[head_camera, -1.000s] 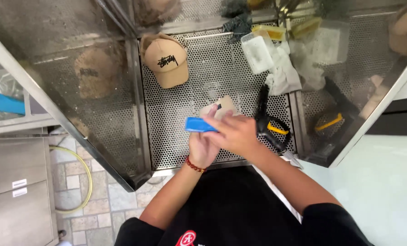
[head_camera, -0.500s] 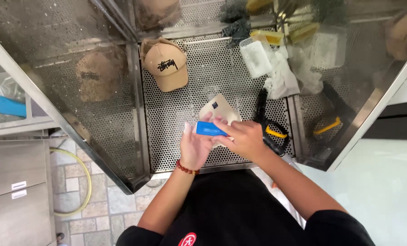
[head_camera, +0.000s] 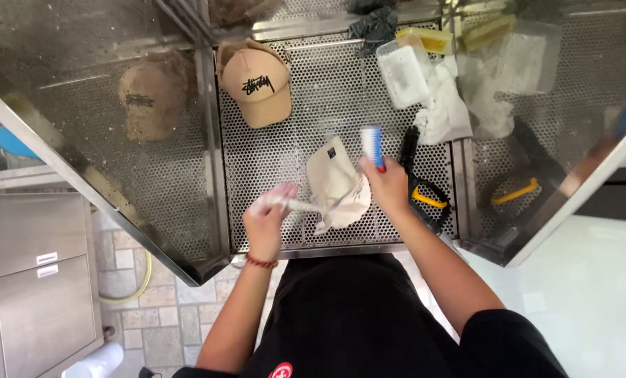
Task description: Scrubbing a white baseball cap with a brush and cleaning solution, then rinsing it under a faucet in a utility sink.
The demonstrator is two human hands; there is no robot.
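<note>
Since half a second ago the hands have parted: the right hand [head_camera: 388, 187] has lifted the blue brush [head_camera: 373, 145] upright, fist clenched round its handle, while the left hand [head_camera: 267, 220] grips the beige cloth piece [head_camera: 337, 185] over the perforated tray [head_camera: 313, 98]. Scrubbing looks paused, not finished. What the left fingers pinch is blurred; the black-and-yellow tool [head_camera: 421, 192] is partly hidden.
</note>
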